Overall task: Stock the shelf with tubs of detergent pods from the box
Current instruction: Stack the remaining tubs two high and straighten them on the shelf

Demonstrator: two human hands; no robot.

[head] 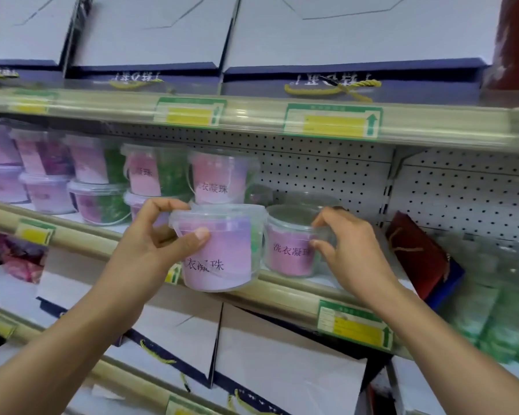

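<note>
Nearest, below the front edge of the middle shelf (282, 287), saw white gift boxes (282, 369) with dark blue trim and yellow cord handles, lying flat on the lower shelves. Reached up over them with both bare forearms.

Gripped a tub (222, 253) of detergent pods in the left hand (150, 244), thumb pressed flat on the pink-purple label, fingers curled over the left rim of the clear lid. Held it upright just in front of the shelf's front edge, its base level with the rail; could not tell whether it touched the rail.

Pinched the right rim of a second tub (288, 250) between thumb and curled fingers of the right hand (351, 247). Found that one standing upright on the shelf, close to the front edge and just beside the held tub.

Noted a green and yellow price tag (354, 326) on the rail under the right wrist.

Farther back and to the left, saw more tubs (213, 175) stacked two high in a row toward the shelf's left end. Toward the right end, saw a dark red pouch (414, 250) and blurred green packs (492, 324).

Behind everything, saw a white pegboard (327, 169) as the shelf's back wall. Highest and farthest, on the upper shelf, saw a further row of white cartons (150, 34).
</note>
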